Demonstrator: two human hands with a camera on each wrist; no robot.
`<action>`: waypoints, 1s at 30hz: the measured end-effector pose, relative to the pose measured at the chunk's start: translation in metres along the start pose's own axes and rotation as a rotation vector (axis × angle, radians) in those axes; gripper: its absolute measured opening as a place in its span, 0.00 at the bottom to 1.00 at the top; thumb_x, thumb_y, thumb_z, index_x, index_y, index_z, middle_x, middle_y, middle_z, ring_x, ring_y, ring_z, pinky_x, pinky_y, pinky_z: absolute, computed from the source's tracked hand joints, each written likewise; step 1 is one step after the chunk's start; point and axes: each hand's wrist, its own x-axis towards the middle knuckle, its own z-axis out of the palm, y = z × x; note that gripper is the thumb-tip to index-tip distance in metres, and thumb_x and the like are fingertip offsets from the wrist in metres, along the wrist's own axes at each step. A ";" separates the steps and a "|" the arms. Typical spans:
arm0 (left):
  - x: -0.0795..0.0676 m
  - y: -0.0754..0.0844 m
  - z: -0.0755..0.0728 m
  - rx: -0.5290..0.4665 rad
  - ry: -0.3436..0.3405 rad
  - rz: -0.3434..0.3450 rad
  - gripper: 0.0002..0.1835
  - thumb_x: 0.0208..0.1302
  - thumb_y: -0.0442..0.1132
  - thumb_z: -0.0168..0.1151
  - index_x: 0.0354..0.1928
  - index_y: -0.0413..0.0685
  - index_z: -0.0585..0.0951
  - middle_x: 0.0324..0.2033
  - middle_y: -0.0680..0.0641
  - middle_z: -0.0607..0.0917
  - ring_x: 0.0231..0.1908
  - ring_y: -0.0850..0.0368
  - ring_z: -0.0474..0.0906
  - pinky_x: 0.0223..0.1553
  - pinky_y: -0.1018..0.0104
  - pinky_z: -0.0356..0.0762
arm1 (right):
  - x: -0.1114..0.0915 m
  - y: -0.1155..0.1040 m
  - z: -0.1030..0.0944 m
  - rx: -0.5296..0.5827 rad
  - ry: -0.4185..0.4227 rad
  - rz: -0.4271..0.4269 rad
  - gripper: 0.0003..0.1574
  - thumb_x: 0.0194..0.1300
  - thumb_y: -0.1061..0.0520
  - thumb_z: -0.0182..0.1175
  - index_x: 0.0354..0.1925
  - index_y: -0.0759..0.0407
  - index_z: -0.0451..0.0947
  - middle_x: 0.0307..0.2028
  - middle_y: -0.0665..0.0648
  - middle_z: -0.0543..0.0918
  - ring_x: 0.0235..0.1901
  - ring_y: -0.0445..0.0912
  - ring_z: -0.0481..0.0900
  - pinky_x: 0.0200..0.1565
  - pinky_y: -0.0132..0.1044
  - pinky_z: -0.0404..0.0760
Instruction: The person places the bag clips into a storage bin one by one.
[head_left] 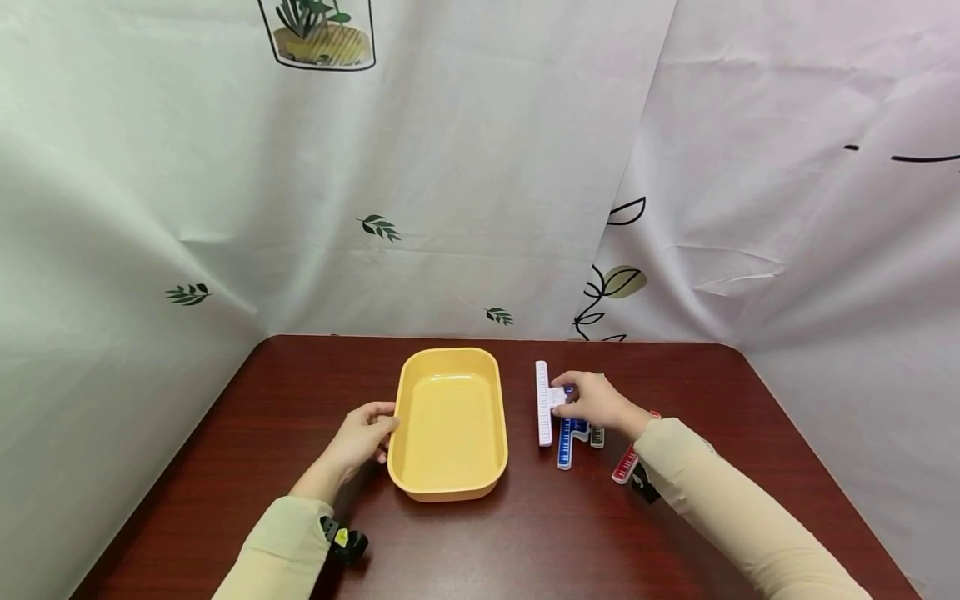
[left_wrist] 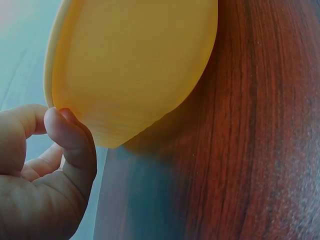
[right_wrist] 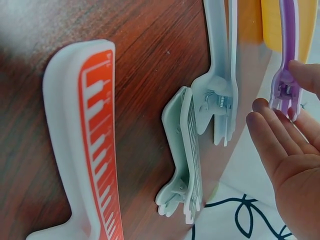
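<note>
My left hand [head_left: 360, 435] grips the left rim of a yellow rectangular tray [head_left: 450, 425]. In the left wrist view its thumb presses the inside of the tray's wall [left_wrist: 125, 65]. Right of the tray, my right hand [head_left: 600, 402] pinches the handle of a purple-and-white clip [head_left: 543, 404] between thumb and fingers. The right wrist view shows that clip's spring [right_wrist: 287, 90]; whether the clip touches the table, I cannot tell. Beside it lie a blue clip [head_left: 566, 446] and a dark green clip [head_left: 597, 437], both partly under my hand. A red clip [head_left: 625, 465] lies near my right wrist.
The dark red wooden table [head_left: 555, 533] has rounded far corners. A pale cloth [head_left: 465, 167] printed with plants hangs behind it and at both sides. Black straps with small devices sit at the left wrist [head_left: 345, 540] and right wrist [head_left: 645, 483].
</note>
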 end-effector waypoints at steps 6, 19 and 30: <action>-0.001 0.001 0.000 0.003 -0.003 -0.002 0.21 0.65 0.34 0.52 0.59 0.31 0.67 0.28 0.50 0.80 0.19 0.62 0.72 0.15 0.73 0.72 | -0.001 -0.002 -0.002 0.043 0.003 0.002 0.28 0.55 0.56 0.68 0.53 0.62 0.75 0.42 0.61 0.82 0.37 0.46 0.80 0.37 0.38 0.84; 0.001 0.003 0.000 0.029 -0.004 -0.028 0.20 0.66 0.34 0.52 0.58 0.33 0.69 0.28 0.48 0.80 0.19 0.61 0.72 0.16 0.72 0.74 | -0.001 0.000 -0.004 0.078 0.025 0.005 0.28 0.55 0.55 0.69 0.53 0.62 0.76 0.45 0.61 0.81 0.39 0.47 0.80 0.40 0.39 0.83; 0.005 0.004 0.002 0.039 0.014 -0.036 0.20 0.69 0.37 0.51 0.59 0.35 0.70 0.26 0.50 0.78 0.20 0.61 0.72 0.18 0.73 0.74 | 0.003 0.004 -0.003 0.129 0.025 0.024 0.29 0.55 0.54 0.68 0.54 0.63 0.75 0.48 0.64 0.80 0.41 0.48 0.80 0.43 0.41 0.84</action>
